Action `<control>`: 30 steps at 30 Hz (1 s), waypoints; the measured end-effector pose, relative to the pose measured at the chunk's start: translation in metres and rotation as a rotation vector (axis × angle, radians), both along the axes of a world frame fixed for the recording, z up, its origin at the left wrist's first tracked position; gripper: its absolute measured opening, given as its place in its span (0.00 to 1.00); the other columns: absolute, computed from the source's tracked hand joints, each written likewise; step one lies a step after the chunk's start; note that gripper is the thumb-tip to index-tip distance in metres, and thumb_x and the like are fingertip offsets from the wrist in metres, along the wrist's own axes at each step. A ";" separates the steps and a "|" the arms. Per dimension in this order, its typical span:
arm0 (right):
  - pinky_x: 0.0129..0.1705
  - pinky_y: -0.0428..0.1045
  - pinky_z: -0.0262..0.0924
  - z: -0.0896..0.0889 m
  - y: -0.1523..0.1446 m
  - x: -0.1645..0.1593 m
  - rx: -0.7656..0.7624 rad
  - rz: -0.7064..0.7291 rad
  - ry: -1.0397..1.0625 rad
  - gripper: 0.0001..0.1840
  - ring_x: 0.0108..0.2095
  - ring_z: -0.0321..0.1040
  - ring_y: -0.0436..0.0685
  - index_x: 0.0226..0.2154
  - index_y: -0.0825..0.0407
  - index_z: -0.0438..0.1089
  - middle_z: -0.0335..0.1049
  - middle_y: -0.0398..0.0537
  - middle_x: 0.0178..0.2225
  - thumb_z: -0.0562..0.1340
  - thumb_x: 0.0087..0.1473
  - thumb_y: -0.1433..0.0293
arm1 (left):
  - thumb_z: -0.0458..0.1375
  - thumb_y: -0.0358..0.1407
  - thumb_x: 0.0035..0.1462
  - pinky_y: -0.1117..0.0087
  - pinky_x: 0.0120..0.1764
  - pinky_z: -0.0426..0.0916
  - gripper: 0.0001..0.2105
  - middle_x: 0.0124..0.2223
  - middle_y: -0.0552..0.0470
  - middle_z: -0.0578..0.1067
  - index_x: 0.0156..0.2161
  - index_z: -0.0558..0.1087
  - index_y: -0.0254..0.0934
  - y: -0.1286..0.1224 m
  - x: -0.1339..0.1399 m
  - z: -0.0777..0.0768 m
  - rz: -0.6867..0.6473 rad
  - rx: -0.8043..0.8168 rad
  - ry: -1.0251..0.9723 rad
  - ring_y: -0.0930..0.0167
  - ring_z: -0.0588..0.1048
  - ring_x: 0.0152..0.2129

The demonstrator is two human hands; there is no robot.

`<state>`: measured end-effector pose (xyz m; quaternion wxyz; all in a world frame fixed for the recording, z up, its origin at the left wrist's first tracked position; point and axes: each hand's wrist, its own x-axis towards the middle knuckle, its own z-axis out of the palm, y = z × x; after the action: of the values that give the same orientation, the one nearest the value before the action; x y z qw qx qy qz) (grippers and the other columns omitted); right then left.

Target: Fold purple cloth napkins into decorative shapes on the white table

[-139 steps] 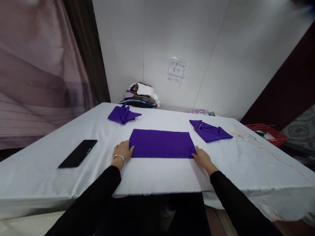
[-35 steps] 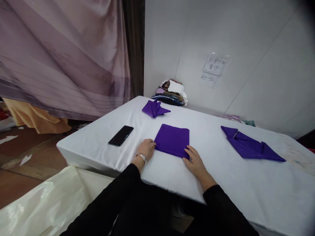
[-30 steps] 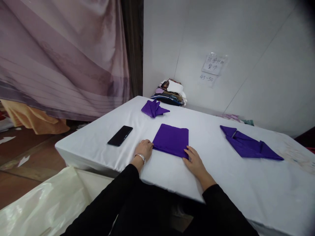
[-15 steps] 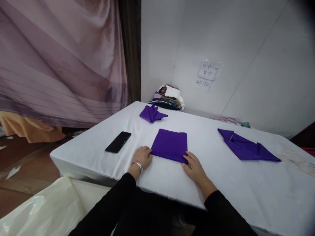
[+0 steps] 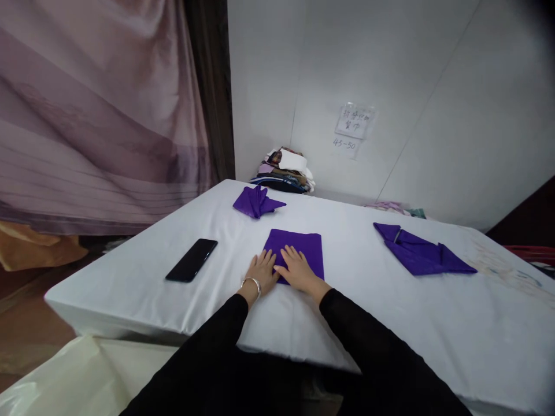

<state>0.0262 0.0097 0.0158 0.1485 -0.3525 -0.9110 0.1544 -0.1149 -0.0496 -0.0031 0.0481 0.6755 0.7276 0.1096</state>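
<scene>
A purple cloth napkin [image 5: 299, 241], folded into a flat square, lies on the white-covered table [image 5: 342, 323] in front of me. My left hand [image 5: 262, 270] rests flat on its near left corner, fingers stretched out; a silver bracelet is on that wrist. Beside it, my right hand [image 5: 298, 268] lies palm down on the middle of the napkin with the fingers spread. The two hands almost touch, and they cover part of the napkin's near edge.
A black phone [image 5: 192, 260] lies to the left. Behind the square sits a fan-shaped folded purple napkin [image 5: 258, 202]; another folded purple napkin [image 5: 422, 251] is on the right. Stacked cloths [image 5: 284, 170] stand by the wall, below a handwritten sign [image 5: 353, 121]. A curtain [image 5: 99, 115] hangs at left.
My hands have gone from the napkin's two near corners onto its top. The right hand moved left across it, and both hands flattened. The view has shifted slightly.
</scene>
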 end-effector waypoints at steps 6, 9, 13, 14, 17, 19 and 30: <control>0.60 0.62 0.32 -0.018 0.054 0.035 -0.009 -0.085 -0.146 0.37 0.63 0.35 0.63 0.60 0.53 0.50 0.42 0.55 0.63 0.46 0.56 0.48 | 0.41 0.49 0.58 0.54 0.59 0.41 0.30 0.64 0.44 0.51 0.60 0.54 0.32 0.000 0.000 0.000 0.011 -0.027 0.018 0.61 0.45 0.61; 0.60 0.62 0.31 -0.019 0.083 0.049 -0.008 -0.143 -0.178 0.38 0.63 0.34 0.64 0.61 0.55 0.49 0.41 0.55 0.63 0.44 0.56 0.48 | 0.40 0.50 0.58 0.54 0.59 0.41 0.31 0.64 0.44 0.50 0.61 0.54 0.32 0.000 0.000 0.000 0.010 -0.030 0.019 0.61 0.45 0.61; 0.59 0.63 0.30 -0.019 0.110 0.052 -0.014 -0.187 -0.212 0.38 0.63 0.33 0.63 0.61 0.55 0.47 0.39 0.55 0.64 0.42 0.57 0.48 | 0.40 0.49 0.58 0.54 0.59 0.41 0.31 0.64 0.44 0.50 0.61 0.54 0.32 0.001 -0.001 -0.002 0.012 -0.039 0.041 0.61 0.45 0.61; 0.59 0.63 0.30 -0.019 0.115 0.051 -0.019 -0.197 -0.226 0.38 0.63 0.32 0.63 0.61 0.54 0.46 0.39 0.54 0.64 0.41 0.57 0.47 | 0.40 0.50 0.58 0.54 0.59 0.41 0.31 0.64 0.45 0.50 0.61 0.54 0.32 0.001 -0.001 -0.002 0.013 -0.038 0.050 0.61 0.45 0.61; 0.60 0.61 0.27 -0.019 0.126 0.050 -0.037 -0.237 -0.276 0.39 0.64 0.29 0.60 0.62 0.53 0.42 0.36 0.51 0.64 0.38 0.56 0.46 | 0.39 0.50 0.58 0.54 0.59 0.42 0.31 0.64 0.46 0.50 0.61 0.53 0.33 0.000 0.000 -0.001 0.017 -0.047 0.075 0.62 0.45 0.62; 0.60 0.60 0.25 -0.018 0.131 0.049 -0.048 -0.256 -0.308 0.40 0.64 0.27 0.59 0.63 0.52 0.40 0.33 0.49 0.65 0.36 0.56 0.46 | 0.38 0.50 0.58 0.54 0.59 0.42 0.31 0.64 0.46 0.49 0.61 0.53 0.32 -0.001 0.001 0.000 0.021 -0.064 0.091 0.62 0.44 0.62; 0.60 0.59 0.22 -0.008 0.081 0.056 -0.023 -0.148 -0.247 0.41 0.64 0.24 0.59 0.63 0.54 0.40 0.32 0.51 0.65 0.37 0.56 0.46 | 0.37 0.51 0.59 0.56 0.59 0.42 0.31 0.64 0.47 0.49 0.62 0.51 0.32 0.000 0.000 0.001 0.022 -0.070 0.112 0.63 0.44 0.62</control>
<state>0.0822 0.0906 0.0080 0.0421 -0.4367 -0.8920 0.1091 -0.1148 -0.0497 -0.0018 0.0294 0.6706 0.7398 0.0467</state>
